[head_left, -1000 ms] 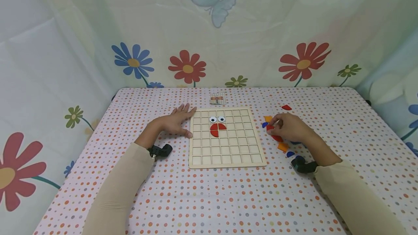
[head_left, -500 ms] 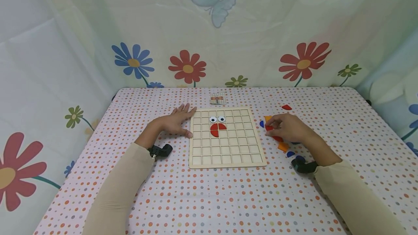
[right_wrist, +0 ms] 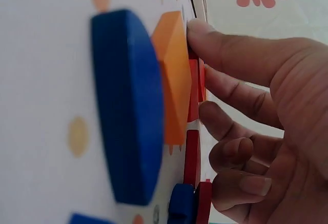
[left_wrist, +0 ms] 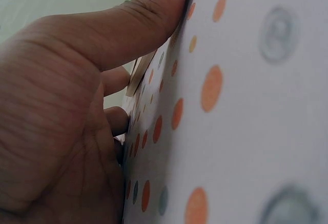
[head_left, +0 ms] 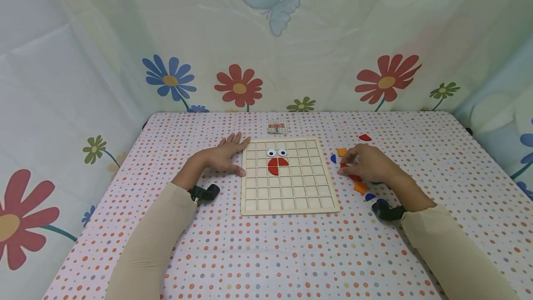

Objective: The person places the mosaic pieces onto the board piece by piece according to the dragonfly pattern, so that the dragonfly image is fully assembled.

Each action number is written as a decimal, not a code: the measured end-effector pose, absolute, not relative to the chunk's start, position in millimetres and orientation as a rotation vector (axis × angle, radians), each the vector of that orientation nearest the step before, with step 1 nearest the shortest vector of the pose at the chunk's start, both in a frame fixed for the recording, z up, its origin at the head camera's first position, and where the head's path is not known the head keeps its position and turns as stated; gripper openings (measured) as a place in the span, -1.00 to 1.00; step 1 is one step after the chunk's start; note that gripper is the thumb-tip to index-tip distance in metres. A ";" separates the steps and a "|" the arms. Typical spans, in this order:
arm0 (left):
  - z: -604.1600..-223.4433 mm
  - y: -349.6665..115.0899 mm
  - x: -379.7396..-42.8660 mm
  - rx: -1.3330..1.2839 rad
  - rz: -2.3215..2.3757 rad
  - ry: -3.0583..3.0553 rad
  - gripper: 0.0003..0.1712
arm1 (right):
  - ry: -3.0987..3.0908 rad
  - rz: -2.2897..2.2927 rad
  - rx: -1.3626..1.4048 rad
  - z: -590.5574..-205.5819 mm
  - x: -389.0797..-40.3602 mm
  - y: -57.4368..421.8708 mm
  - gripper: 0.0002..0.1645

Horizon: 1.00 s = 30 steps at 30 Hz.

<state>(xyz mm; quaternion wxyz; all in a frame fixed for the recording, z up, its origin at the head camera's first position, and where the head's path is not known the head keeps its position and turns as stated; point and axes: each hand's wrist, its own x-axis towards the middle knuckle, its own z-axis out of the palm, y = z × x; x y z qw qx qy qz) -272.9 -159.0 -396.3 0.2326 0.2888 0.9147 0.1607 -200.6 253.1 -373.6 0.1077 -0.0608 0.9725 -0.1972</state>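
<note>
In the head view my left hand [head_left: 225, 155] lies with spread fingers at the left edge of the wooden grid board [head_left: 291, 191], thumb and index fingertips at its rim. The left wrist view shows this thumb [left_wrist: 128, 29] close over the cloth. My right hand [head_left: 368, 165] is right of the board, thumb and index finger pinching a red piece [right_wrist: 201, 80] in a small pile. The other fingers are loosely curled. Two round eye pieces [head_left: 276, 153] and several red quarter-circle pieces [head_left: 273, 166] sit in the board's cells.
Around the right hand lie orange pieces [head_left: 360, 188], blue half-round pieces [head_left: 333, 158] and a lone red piece [head_left: 365, 137]. A small picture card [head_left: 277, 126] lies behind the board. The dotted cloth [head_left: 266, 258] covers the table; a flowered curtain [head_left: 325, 36] hangs behind.
The blue half-round piece near the right fingertips has shifted slightly left, away from the hand. Right thumb and index finger have moved a little among the red pieces. The left hand stays put.
</note>
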 end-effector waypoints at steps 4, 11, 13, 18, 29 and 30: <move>-397.0 -159.2 -272.9 0.800 0.442 2.513 0.27 | 2.870 -0.573 -0.179 -374.0 -199.3 253.7 -0.51; -397.3 -159.1 -272.7 0.786 0.446 2.511 0.27 | 2.891 -0.545 -0.244 -374.7 -198.3 254.5 -0.52; -397.3 -159.1 -272.8 0.788 0.446 2.510 0.27 | 2.896 -0.524 -0.266 -373.9 -197.7 254.3 -0.53; -396.1 -159.0 -273.0 0.789 0.446 2.507 0.26 | 2.892 -0.513 -0.302 -370.5 -195.6 253.4 -0.53; -395.0 -158.6 -272.9 0.778 0.457 2.500 0.26 | 2.895 -0.580 -0.367 -367.2 -192.9 250.6 -0.61; -394.7 -158.5 -272.7 0.778 0.459 2.499 0.26 | 2.891 -0.589 -0.368 -367.2 -192.8 250.2 -0.61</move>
